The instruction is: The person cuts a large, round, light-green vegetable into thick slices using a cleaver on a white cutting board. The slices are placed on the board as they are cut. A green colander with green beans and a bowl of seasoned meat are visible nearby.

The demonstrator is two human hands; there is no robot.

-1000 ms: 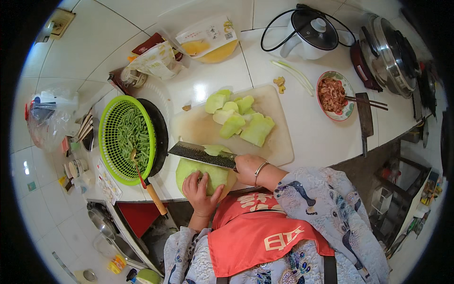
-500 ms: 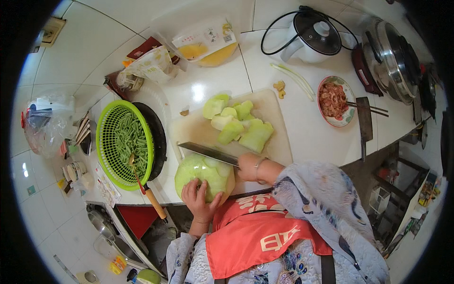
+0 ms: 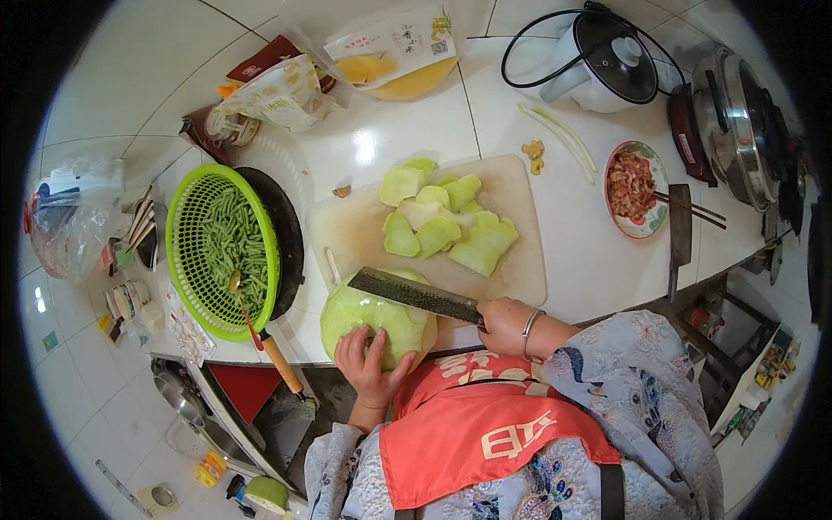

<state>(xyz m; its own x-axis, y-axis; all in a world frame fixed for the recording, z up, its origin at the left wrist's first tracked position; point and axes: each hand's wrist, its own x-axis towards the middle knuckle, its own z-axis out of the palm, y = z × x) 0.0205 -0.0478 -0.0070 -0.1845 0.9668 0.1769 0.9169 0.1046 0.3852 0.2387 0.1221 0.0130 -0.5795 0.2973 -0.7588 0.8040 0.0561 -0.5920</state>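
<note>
My right hand (image 3: 507, 328) grips the handle of a kitchen knife (image 3: 412, 293). Its broad, wet-looking blade points left across the top of a large, round, pale-green vegetable (image 3: 394, 334), whose exact kind I cannot make out. Against the near left side of that vegetable, my left hand (image 3: 368, 368) holds it with bent fingers, short of the blade. It sits at the near edge of a whitish cutting board (image 3: 347, 230). Several flat, pale-green cut pieces (image 3: 484, 245) lie heaped farther back on the board.
At left, a green basket (image 3: 176, 251) of cut green beans rests on a dark pan (image 3: 282, 225). To the right are ginger (image 3: 534, 157), scallion stalks (image 3: 568, 143), a bowl of meat (image 3: 631, 186) with chopsticks, and another knife (image 3: 680, 234). A kettle (image 3: 598, 69) stands behind.
My right hand has drawn the knife to the right and turned its blade, so the broad side now shows. My left hand stays on the vegetable. The view has shifted slightly.
</note>
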